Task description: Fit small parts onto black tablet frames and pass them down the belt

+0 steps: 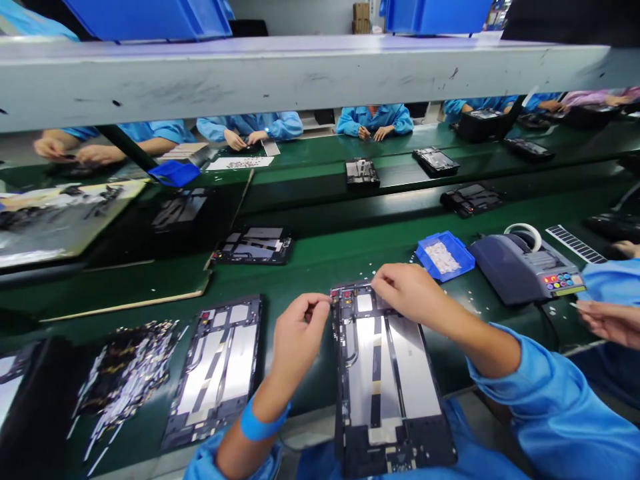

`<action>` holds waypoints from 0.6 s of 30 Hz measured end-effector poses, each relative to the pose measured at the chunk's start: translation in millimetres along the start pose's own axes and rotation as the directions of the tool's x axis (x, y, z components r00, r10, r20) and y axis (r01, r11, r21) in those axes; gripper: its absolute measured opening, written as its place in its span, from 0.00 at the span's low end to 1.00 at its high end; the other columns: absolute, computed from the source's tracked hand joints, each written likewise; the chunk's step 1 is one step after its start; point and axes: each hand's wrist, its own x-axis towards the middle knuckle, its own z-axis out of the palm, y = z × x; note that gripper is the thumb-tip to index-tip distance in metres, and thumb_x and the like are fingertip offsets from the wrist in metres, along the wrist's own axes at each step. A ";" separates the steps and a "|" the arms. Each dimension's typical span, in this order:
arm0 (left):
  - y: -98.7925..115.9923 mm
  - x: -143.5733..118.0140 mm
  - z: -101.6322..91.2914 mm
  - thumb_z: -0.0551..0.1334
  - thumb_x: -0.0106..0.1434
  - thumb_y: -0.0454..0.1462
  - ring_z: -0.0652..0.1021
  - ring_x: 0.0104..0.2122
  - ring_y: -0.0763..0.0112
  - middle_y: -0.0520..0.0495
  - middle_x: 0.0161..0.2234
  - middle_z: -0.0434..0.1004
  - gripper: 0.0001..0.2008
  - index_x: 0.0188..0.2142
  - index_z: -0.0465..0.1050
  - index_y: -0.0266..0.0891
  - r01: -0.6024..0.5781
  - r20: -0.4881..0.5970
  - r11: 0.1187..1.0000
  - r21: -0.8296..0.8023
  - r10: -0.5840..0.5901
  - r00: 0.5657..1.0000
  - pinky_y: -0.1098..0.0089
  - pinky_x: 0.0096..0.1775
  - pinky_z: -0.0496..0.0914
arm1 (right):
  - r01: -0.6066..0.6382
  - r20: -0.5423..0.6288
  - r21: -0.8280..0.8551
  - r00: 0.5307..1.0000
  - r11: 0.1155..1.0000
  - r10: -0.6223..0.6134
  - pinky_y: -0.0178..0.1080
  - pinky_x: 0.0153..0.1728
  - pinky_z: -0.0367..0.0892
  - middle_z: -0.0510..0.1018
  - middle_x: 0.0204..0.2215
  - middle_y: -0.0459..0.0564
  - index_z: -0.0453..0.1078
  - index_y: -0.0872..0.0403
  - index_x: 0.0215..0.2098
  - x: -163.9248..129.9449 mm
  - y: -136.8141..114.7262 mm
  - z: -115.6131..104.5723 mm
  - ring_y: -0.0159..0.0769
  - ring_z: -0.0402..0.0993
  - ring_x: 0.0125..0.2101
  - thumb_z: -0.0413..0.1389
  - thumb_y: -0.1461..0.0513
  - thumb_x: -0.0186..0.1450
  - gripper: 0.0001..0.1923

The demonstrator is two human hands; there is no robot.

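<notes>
The opened tablet chassis (387, 380) lies on the green conveyor belt (325, 260) at the near edge, long axis running away from the person, camera end farthest. The left hand (296, 337) pinches its top-left corner; the right hand (407, 292) rests curled on the top edge, holding nothing visible.

An open black tablet frame (387, 380) lies flat on the table edge.

A long green conveyor belt (350, 253) crosses the frame from lower left to upper right. Above it, across the top, runs a scuffed grey shelf beam (300, 77) with blue bins (150, 17) standing on it. Behind, at top centre, a pale wall (300, 13) and stacked cardboard boxes (361, 17) show.
</notes>
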 end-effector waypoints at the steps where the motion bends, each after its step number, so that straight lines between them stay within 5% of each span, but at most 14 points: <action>1: -3.7 1.5 -1.7 0.59 0.68 0.40 0.81 0.37 0.64 0.47 0.37 0.84 0.10 0.38 0.80 0.41 -0.063 -0.014 0.996 0.065 0.064 0.998 0.66 0.40 0.73 | -0.014 0.045 0.000 0.999 1.000 0.014 0.36 0.34 0.60 0.84 0.33 0.48 0.78 0.52 0.34 5.6 -8.9 3.3 0.35 0.77 0.33 0.52 0.60 0.71 0.13; 8: -23.8 5.3 0.4 0.58 0.72 0.35 0.80 0.43 0.61 0.44 0.44 0.84 0.11 0.48 0.78 0.39 -0.497 0.153 0.797 0.343 0.474 0.867 0.61 0.46 0.73 | -0.005 0.170 -0.175 0.985 0.985 0.036 0.38 0.28 0.54 0.84 0.29 0.51 0.78 0.53 0.26 31.4 -25.4 23.3 0.38 0.77 0.30 0.55 0.59 0.66 0.14; 18: -27.7 7.6 4.8 0.58 0.73 0.32 0.76 0.40 0.60 0.45 0.47 0.83 0.15 0.55 0.77 0.41 -0.629 0.285 0.602 0.491 0.572 0.770 0.61 0.42 0.71 | -0.061 0.171 -0.205 0.981 0.977 0.096 0.37 0.27 0.53 0.83 0.27 0.51 0.79 0.52 0.26 30.7 -28.8 29.2 0.37 0.76 0.29 0.55 0.59 0.63 0.12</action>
